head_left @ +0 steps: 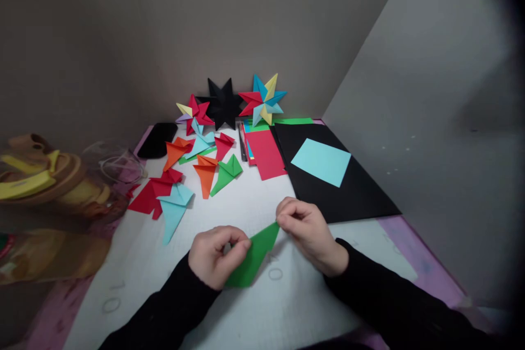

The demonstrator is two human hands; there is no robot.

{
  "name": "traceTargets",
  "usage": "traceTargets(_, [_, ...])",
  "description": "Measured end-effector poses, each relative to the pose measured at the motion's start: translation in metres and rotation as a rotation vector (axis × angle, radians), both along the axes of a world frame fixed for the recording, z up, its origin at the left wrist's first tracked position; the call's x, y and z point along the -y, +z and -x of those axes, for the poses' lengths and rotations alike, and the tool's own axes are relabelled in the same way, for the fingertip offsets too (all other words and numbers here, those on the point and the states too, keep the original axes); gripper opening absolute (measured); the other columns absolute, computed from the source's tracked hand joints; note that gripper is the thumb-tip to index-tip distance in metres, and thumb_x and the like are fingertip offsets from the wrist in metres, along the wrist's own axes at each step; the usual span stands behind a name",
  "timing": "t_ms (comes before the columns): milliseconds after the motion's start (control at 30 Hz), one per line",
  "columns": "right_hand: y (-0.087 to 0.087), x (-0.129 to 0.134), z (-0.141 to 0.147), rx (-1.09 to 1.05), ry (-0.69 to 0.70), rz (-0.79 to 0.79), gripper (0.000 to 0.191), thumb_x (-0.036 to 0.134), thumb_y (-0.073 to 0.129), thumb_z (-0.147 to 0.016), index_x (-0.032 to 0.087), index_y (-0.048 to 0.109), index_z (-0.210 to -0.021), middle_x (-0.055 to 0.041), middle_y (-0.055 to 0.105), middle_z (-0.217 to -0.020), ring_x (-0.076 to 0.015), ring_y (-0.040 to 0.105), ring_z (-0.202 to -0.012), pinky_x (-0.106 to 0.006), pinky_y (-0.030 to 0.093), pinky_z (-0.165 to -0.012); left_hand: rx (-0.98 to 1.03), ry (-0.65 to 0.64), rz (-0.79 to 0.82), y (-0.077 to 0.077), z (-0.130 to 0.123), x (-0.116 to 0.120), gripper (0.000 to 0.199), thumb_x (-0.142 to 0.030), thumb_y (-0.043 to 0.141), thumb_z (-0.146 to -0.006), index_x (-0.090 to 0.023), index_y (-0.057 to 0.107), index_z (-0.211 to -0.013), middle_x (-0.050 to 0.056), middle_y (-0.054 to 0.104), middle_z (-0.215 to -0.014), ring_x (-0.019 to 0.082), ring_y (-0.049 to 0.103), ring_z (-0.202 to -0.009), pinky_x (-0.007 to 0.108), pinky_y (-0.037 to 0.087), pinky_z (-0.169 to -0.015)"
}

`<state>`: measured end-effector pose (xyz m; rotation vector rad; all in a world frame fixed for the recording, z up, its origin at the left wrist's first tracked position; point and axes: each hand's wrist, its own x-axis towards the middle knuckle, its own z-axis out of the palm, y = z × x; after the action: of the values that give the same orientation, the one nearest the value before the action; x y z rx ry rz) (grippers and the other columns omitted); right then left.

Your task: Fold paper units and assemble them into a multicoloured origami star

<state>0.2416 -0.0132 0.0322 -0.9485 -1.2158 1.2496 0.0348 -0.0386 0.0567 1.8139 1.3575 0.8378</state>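
A folded piece of green paper (256,257) is held between my two hands above the white sheet. My left hand (219,254) pinches its upper left edge between thumb and fingers. The pointed upper right tip is gripped by the fingertips of my right hand (305,232). Part of the paper lies hidden behind the left hand. Farther off are several folded paper pieces: a light blue one (176,208), a red one (151,197), an orange one (205,172) and a green one (227,174).
Paper stars, one black (225,103) and one multicoloured (264,99), lean on the back wall. A light blue sheet (322,161) lies on black card (361,197) at right. Red paper (266,154) is beside it. A phone (158,140) and glasses (121,169) sit at left.
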Motion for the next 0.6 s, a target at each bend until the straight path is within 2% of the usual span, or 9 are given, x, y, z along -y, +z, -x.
traceTargets(100, [-0.002, -0.004, 0.000, -0.146, -0.045, 0.112, 0.024, 0.027, 0.069, -0.073, 0.018, 0.054, -0.057, 0.0023, 0.048, -0.059, -0.0094, 0.040, -0.050, -0.023, 0.033, -0.047, 0.009, 0.070, 0.042, -0.002, 0.000, -0.001, 0.020, -0.029, 0.056, -0.075, -0.017, 0.063, -0.062, -0.002, 0.058, -0.052, 0.008, 0.042, -0.045, 0.021, 0.033, -0.046])
traceTargets(167, [-0.003, -0.003, 0.002, -0.189, -0.025, 0.171, 0.021, 0.034, 0.068, -0.073, 0.018, 0.055, -0.067, 0.0016, 0.051, -0.066, -0.0082, 0.040, -0.049, -0.021, 0.033, -0.046, 0.023, 0.108, 0.079, -0.003, 0.000, -0.002, 0.021, -0.032, 0.056, -0.075, -0.017, 0.063, -0.062, -0.003, 0.055, -0.050, 0.008, 0.039, -0.043, 0.020, 0.032, -0.045])
traceTargets(267, [-0.005, 0.001, 0.007, -0.155, 0.159, 0.222, 0.037, 0.045, 0.074, -0.065, 0.020, 0.058, -0.089, -0.0015, 0.055, -0.081, -0.0099, 0.049, -0.059, -0.021, 0.040, -0.052, 0.055, 0.131, 0.118, -0.006, -0.001, -0.003, 0.021, -0.033, 0.056, -0.074, -0.016, 0.063, -0.063, -0.003, 0.054, -0.050, 0.008, 0.039, -0.043, 0.020, 0.032, -0.044])
traceTargets(333, [-0.006, 0.005, 0.011, -0.062, 0.278, 0.226, 0.036, 0.044, 0.076, -0.063, 0.018, 0.060, -0.083, -0.0012, 0.056, -0.079, -0.0126, 0.053, -0.065, -0.024, 0.044, -0.058, 0.066, 0.129, 0.133, -0.007, -0.002, -0.003, 0.021, -0.032, 0.057, -0.074, -0.016, 0.063, -0.063, -0.002, 0.056, -0.051, 0.008, 0.039, -0.043, 0.020, 0.032, -0.044])
traceTargets(367, [-0.007, 0.006, 0.012, -0.014, 0.292, 0.224, 0.030, 0.041, 0.075, -0.065, 0.017, 0.061, -0.078, -0.0007, 0.056, -0.076, -0.0134, 0.053, -0.067, -0.025, 0.045, -0.061, 0.069, 0.125, 0.138, -0.008, -0.002, -0.002, 0.020, -0.032, 0.057, -0.074, -0.016, 0.064, -0.065, -0.002, 0.057, -0.052, 0.008, 0.040, -0.043, 0.020, 0.033, -0.044])
traceTargets(433, [-0.009, 0.007, 0.013, 0.050, 0.233, 0.220, 0.023, 0.038, 0.072, -0.070, 0.016, 0.062, -0.072, -0.0007, 0.058, -0.073, -0.0140, 0.054, -0.068, -0.027, 0.045, -0.065, 0.076, 0.118, 0.141, -0.008, -0.002, -0.002, 0.018, -0.032, 0.060, -0.073, -0.016, 0.067, -0.070, -0.001, 0.062, -0.057, 0.008, 0.041, -0.043, 0.020, 0.035, -0.045])
traceTargets(500, [-0.013, 0.007, 0.012, 0.072, 0.149, 0.220, 0.021, 0.036, 0.070, -0.072, 0.015, 0.065, -0.075, -0.0019, 0.061, -0.075, -0.0148, 0.055, -0.069, -0.028, 0.045, -0.067, 0.082, 0.121, 0.146, -0.008, -0.002, -0.002, 0.017, -0.031, 0.062, -0.071, -0.016, 0.069, -0.076, 0.000, 0.066, -0.061, 0.008, 0.043, -0.043, 0.020, 0.036, -0.045])
traceTargets(600, [-0.016, 0.005, 0.009, 0.075, 0.110, 0.225, 0.021, 0.034, 0.070, -0.072, 0.015, 0.066, -0.076, -0.0035, 0.063, -0.075, -0.0160, 0.056, -0.071, -0.030, 0.046, -0.069, 0.072, 0.145, 0.150, -0.008, -0.003, -0.002, 0.016, -0.030, 0.063, -0.071, -0.016, 0.069, -0.076, 0.000, 0.066, -0.060, 0.008, 0.043, -0.043, 0.020, 0.036, -0.044])
